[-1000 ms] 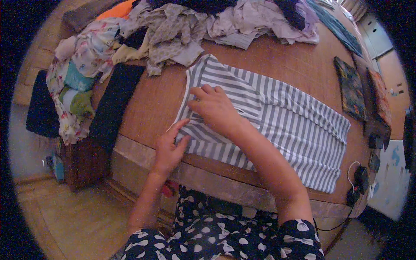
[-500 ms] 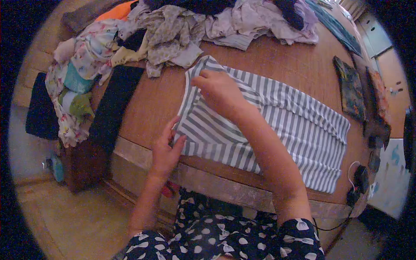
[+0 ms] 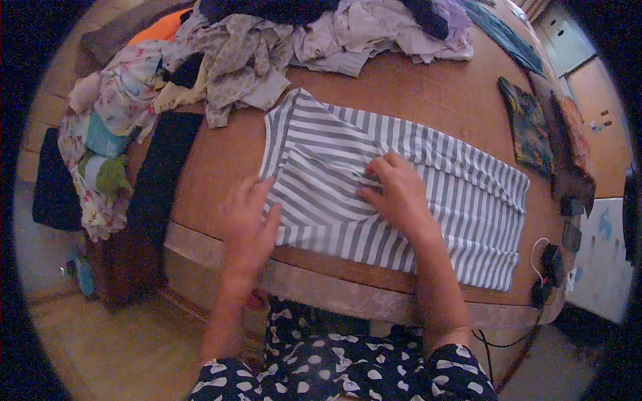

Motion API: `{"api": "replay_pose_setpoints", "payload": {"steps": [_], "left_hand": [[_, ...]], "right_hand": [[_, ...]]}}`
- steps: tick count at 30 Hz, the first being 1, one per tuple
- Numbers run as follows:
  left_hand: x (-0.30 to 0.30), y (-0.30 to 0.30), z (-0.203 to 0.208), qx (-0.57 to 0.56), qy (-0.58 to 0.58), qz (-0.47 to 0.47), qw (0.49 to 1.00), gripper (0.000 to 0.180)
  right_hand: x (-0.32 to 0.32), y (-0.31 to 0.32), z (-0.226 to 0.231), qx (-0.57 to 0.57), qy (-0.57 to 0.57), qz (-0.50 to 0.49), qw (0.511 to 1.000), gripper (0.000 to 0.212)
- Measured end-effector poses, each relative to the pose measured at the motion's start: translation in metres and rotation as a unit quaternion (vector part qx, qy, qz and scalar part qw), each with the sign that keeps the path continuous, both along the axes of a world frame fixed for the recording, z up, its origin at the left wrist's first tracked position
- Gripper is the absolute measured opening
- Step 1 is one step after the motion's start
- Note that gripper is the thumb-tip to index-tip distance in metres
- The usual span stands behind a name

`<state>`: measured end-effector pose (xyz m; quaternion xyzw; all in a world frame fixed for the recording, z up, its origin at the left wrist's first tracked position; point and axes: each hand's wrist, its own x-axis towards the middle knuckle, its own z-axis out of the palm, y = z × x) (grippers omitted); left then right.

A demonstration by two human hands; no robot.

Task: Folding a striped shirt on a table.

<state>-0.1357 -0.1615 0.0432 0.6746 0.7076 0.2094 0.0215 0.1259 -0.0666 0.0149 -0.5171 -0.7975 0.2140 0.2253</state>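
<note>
A grey-and-white striped garment (image 3: 461,200) lies on the brown table, long side running left to right, its left part folded over so that the stripes there slant. Curled over the middle of it, the thumb and fingers of my right hand (image 3: 400,197) grip a bit of the striped cloth. My left hand (image 3: 247,217) is at the garment's left edge, fingers spread and slightly blurred, holding nothing. Whether its fingertips touch the cloth is hard to see.
Heaped clothes (image 3: 247,60) line the table's far side, with a floral cloth (image 3: 127,87) hanging at the left beside a dark folded cloth (image 3: 164,167). A dark patterned folded cloth (image 3: 525,127) lies at the right. Black plugs with cables (image 3: 545,274) sit near the right front corner.
My right hand has moved right and nearer, from the garment's upper left to its middle. The left hand has opened off the garment's left edge. The view has shifted slightly.
</note>
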Motion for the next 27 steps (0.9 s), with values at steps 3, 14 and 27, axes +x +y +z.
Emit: {"api": "replay_pose_setpoints", "payload": {"steps": [3, 14, 27], "left_hand": [[0.022, 0.034, -0.004, 0.05, -0.026, -0.164, 0.985, 0.037], [0.04, 0.069, -0.049, 0.049, -0.035, -0.09, 0.994, 0.043], [0.023, 0.073, -0.048, 0.075, -0.166, -0.035, 0.983, 0.054]], "right_hand": [[0.0, 0.002, -0.006, 0.022, 0.009, 0.023, 0.999, 0.03], [0.017, 0.005, 0.004, -0.01, -0.078, 0.003, 0.997, 0.031], [0.018, 0.016, -0.002, -0.134, 0.327, 0.193, 0.915, 0.018]]}}
